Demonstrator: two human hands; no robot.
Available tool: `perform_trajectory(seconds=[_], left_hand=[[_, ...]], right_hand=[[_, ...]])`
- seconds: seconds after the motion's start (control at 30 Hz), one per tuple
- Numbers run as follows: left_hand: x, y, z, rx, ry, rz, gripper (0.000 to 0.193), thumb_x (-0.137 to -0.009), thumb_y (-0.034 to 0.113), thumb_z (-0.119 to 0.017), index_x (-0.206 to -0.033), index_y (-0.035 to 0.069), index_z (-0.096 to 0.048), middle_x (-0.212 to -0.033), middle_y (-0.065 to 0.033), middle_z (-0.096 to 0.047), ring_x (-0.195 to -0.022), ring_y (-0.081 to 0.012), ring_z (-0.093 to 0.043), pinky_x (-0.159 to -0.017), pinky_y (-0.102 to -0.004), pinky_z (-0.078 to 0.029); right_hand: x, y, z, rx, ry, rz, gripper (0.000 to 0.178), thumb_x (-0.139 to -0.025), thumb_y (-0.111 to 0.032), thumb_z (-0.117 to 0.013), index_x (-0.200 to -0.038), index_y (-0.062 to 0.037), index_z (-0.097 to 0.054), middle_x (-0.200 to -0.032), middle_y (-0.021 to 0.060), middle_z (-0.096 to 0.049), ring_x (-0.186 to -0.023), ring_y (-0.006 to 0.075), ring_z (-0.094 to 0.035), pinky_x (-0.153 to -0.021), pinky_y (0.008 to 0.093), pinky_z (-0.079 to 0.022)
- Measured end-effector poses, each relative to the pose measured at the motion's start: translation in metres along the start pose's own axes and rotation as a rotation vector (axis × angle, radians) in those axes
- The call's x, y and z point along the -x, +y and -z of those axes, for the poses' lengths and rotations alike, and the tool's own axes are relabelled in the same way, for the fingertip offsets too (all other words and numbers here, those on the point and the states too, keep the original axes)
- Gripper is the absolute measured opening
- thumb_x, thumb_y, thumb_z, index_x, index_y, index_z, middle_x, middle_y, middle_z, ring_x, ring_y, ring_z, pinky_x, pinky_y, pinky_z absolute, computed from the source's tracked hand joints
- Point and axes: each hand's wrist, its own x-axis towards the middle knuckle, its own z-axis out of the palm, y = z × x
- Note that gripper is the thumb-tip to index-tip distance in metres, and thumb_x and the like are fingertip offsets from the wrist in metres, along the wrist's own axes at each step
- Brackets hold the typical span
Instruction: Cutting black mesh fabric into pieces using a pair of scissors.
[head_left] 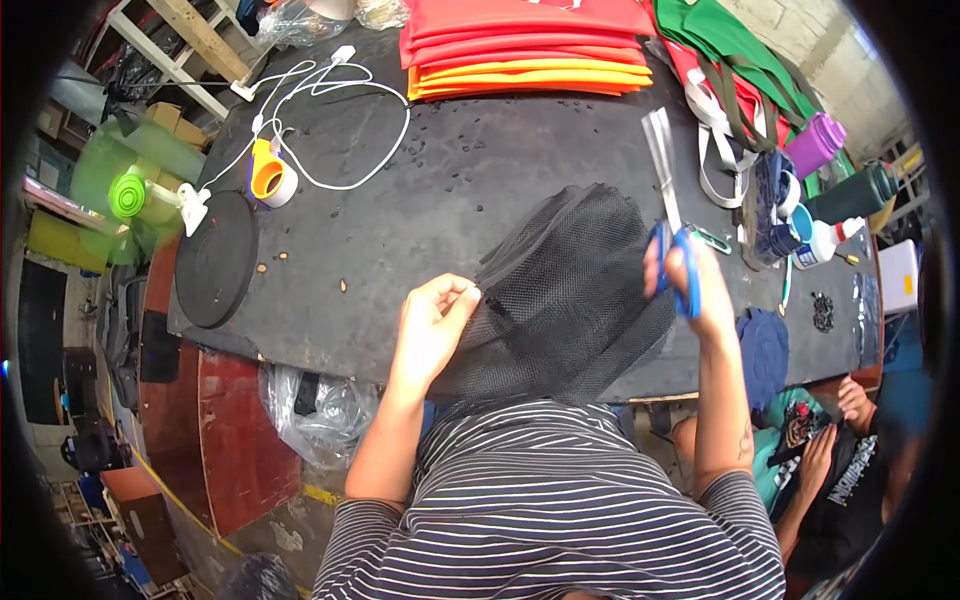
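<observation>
Black mesh fabric [570,300] lies in a layered pile at the near edge of the counter [450,190], right in front of the person, with its lower part hanging over that edge toward the striped shirt. The left hand [432,325] pinches the left edge of the mesh between thumb and fingers. The right hand [700,285] is closed through the blue handles of a pair of scissors [668,215], whose long grey blades point up and away, above the right side of the mesh and clear of it.

The middle of the dark counter is mostly bare, speckled with small scraps, so there is open room between the mesh and the far edge. At the far edge sits one stack of folded red and orange cloth [525,50]; toward the far right corner lie green and red bags with grey straps [740,70]. Along the right edge are crowded one purple bottle [815,145], one dark green bottle [850,195] and a white bottle with a red tip [825,240]. Near the left edge rests one flat black disc [215,260], with one roll of tape with an orange core [270,175] beyond it and one white cable [340,110] looping toward the far left corner. A green fan [125,195] stands off the left edge. A second person's hands [835,425] show below the right near corner.
</observation>
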Motion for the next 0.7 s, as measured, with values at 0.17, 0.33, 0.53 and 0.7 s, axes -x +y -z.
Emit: perform_trajectory(seconds=[0.17, 0.33, 0.53, 0.7], left_hand=[[-0.004, -0.003, -0.003, 0.159, -0.005, 0.012, 0.009, -0.083, 0.006, -0.056, -0.082, -0.003, -0.06, -0.069, 0.0021, -0.057, -0.062, -0.0039, -0.049, -0.057, -0.0184, -0.039], [-0.005, -0.003, -0.001, 0.385, -0.116, 0.163, 0.01, -0.085, 0.006, -0.055, -0.084, -0.002, -0.061, -0.074, -0.0001, -0.059, -0.064, -0.0043, -0.052, -0.059, -0.0168, -0.041], [-0.002, -0.001, -0.003, 0.443, -0.115, 0.155, 0.011, -0.084, 0.007, -0.055, -0.085, -0.002, -0.061, -0.075, -0.0005, -0.06, -0.063, -0.0033, -0.051, -0.058, -0.0164, -0.04], [-0.001, 0.002, 0.001, 0.45, -0.121, 0.178, 0.011, -0.084, 0.007, -0.056, -0.085, -0.003, -0.061, -0.075, -0.0008, -0.06, -0.062, -0.0031, -0.05, -0.057, -0.0163, -0.039]], right_hand=[[0.045, 0.026, -0.034, -0.218, -0.544, -0.448, 0.026, -0.081, -0.027, -0.064, -0.08, -0.0038, -0.053, -0.069, 0.0005, -0.054, -0.059, 0.0063, -0.053, -0.056, 0.02, -0.046], [0.059, 0.046, -0.048, -0.25, -0.686, -0.535, 0.04, -0.076, -0.038, -0.067, -0.084, -0.001, -0.054, -0.068, 0.0026, -0.055, -0.058, 0.0082, -0.053, -0.056, 0.021, -0.043], [0.056, 0.038, -0.064, -0.244, -0.649, -0.533, 0.037, -0.078, -0.038, -0.065, -0.081, -0.0031, -0.053, -0.067, -0.0001, -0.051, -0.057, 0.006, -0.049, -0.053, 0.0199, -0.043], [0.052, 0.038, -0.068, -0.211, -0.603, -0.477, 0.034, -0.079, -0.036, -0.065, -0.079, -0.0038, -0.053, -0.066, -0.0022, -0.05, -0.057, 0.0037, -0.047, -0.05, 0.0188, -0.044]])
